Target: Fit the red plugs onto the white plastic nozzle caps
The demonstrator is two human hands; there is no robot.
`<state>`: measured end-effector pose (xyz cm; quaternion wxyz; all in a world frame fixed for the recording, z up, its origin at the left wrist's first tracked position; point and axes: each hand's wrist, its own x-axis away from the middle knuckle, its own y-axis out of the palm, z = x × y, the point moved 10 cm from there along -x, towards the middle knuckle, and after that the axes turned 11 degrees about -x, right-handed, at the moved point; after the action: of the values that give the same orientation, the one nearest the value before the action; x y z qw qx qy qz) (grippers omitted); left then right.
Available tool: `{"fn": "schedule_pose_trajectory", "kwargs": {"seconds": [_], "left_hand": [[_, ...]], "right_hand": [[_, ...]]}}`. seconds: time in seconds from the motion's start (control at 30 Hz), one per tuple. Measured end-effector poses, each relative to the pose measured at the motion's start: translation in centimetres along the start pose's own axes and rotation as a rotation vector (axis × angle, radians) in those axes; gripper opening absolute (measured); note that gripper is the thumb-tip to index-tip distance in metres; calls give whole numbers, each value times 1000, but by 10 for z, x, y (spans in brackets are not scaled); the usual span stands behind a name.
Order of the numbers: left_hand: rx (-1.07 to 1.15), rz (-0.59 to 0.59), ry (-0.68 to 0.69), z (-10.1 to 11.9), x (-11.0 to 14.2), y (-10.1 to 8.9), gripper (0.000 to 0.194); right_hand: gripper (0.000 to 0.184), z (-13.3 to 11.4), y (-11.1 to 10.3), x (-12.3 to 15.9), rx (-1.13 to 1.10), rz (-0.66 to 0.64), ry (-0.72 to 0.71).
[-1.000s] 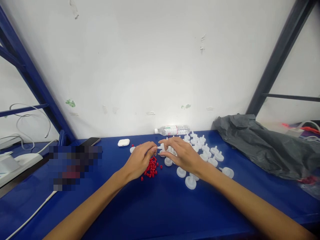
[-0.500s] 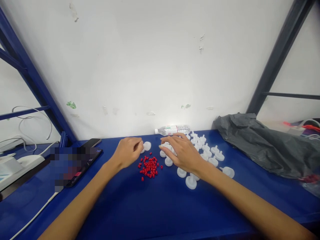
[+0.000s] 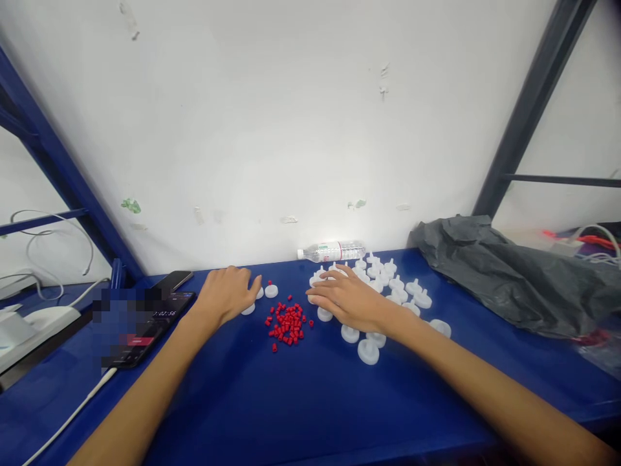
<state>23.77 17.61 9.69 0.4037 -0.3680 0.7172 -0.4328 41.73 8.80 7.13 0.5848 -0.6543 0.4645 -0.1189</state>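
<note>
My left hand is over the left part of the blue table, thumb apart from its fingers and nothing visible in its grasp. Beside it stands a white disc with a red cap on its stem; more white discs are partly hidden by the hand. My right hand reaches over a group of white stemmed discs, fingers stretched and spread, covering some of them. Between both hands lies a loose pile of small red caps.
A clear plastic bottle lies against the wall behind the discs. Grey plastic sheeting covers the right side. On the left are a phone with a lit screen, another phone, a white cable and a power strip.
My left hand has moved left and its fingers have come apart, away from the white disc near it. That disc with its red cap now shows. My right hand stays over the white discs.
</note>
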Motion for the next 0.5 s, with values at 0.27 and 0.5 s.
{"fn": "schedule_pose_trajectory", "kwargs": {"seconds": [0.27,0.5], "left_hand": [[142,126,312,69,11,3,29],[191,142,354,78,11,19,26]], "right_hand": [[40,-12,-13,-2,31,97,-53],[25,-29,-27,-1,79,219,-155]]}}
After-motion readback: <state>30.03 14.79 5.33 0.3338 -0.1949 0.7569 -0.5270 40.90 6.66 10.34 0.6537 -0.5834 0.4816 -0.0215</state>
